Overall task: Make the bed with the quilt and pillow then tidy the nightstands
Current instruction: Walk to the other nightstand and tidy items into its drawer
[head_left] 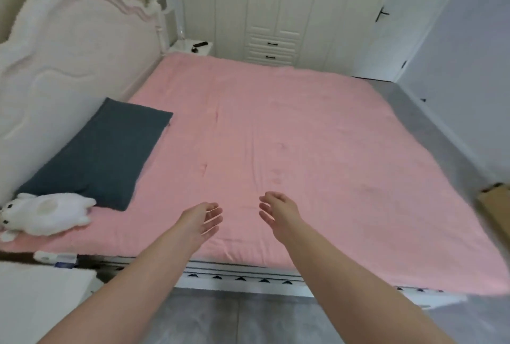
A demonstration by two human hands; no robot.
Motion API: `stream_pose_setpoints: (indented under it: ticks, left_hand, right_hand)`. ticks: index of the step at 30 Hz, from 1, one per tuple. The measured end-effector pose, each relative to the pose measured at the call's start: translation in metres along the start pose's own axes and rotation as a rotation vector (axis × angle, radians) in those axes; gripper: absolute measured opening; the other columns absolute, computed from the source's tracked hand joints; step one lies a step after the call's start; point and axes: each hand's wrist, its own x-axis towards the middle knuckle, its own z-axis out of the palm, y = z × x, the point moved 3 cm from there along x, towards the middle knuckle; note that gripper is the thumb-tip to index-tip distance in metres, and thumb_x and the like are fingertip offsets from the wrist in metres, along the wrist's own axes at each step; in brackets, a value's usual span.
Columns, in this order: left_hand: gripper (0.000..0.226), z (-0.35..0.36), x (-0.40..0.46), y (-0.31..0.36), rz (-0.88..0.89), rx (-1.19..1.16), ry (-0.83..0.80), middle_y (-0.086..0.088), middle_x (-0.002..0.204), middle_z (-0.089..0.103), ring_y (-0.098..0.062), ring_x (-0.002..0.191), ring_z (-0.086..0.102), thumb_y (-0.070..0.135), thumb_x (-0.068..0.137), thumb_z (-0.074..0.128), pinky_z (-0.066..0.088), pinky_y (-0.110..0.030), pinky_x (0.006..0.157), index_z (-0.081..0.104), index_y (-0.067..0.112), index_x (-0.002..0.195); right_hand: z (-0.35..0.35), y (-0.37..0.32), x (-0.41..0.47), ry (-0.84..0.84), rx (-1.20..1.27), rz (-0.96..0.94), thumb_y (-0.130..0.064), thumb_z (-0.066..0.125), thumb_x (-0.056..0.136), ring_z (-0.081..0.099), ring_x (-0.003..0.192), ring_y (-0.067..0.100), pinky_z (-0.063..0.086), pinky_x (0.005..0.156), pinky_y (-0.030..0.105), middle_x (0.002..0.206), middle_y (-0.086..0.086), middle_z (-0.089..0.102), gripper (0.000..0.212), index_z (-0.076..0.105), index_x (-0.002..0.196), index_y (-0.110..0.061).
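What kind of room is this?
Most likely a bedroom: a big bed under a pink quilt, a dark pillow against the headboard, and tall wardrobes behind.

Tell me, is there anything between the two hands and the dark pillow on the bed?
Nothing visible blocks them. The left hand and right hand hover open over the pink quilt. The dark pillow lies to their left by the headboard. The white plush toy lies just beside the pillow's near corner.

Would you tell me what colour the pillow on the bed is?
Dark blue-grey pillow, plain, seen in the head view.
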Motion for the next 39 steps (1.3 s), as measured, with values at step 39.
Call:
stream_pose_setpoints:
  ticks: [39]
  left_hand:
    - [0.008, 0.804, -0.062, -0.287, -0.206, 0.905, -0.967, -0.001, 0.095, 0.066, -0.017, 0.084, 0.063, 0.022, 0.093, 0.057, 0.045, -0.031, 0.082, 0.063, 0.017, 0.094]
  right_hand:
    - [-0.747, -0.165, -0.071, 1.044, 0.778, -0.194, 0.010, 0.061, 0.083, 0.058, 0.073, 0.016, 0.058, 0.067, 0.030, 0.080, 0.010, 0.060, 0.019, 0.061, 0.092, -0.007]
